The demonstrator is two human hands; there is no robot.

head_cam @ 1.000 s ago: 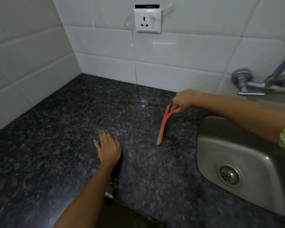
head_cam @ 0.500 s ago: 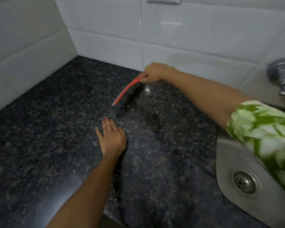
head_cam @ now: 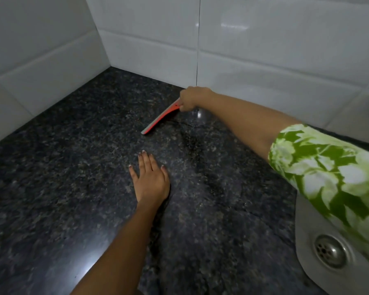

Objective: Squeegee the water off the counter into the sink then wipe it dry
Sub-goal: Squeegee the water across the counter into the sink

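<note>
Gripping the end of an orange squeegee [head_cam: 160, 117], the right hand [head_cam: 191, 98] holds its blade against the dark speckled counter [head_cam: 62, 177] near the white tiled back wall [head_cam: 264, 50]. The left hand [head_cam: 150, 178] lies flat, fingers straight, on the counter nearer the viewer. A steel sink [head_cam: 307, 241] with its drain [head_cam: 330, 251] sits at lower right.

Counter [head_cam: 73, 188]: black granite, grey-speckled. Squeegee [head_cam: 160, 118] at 12 o'clock: orange with grey blade edge. Sleeve [head_cam: 328, 167] at 3 o'clock: green-and-white leaf print; wall tiles [head_cam: 264, 39] white; sink [head_cam: 305, 248] steel grey.
</note>
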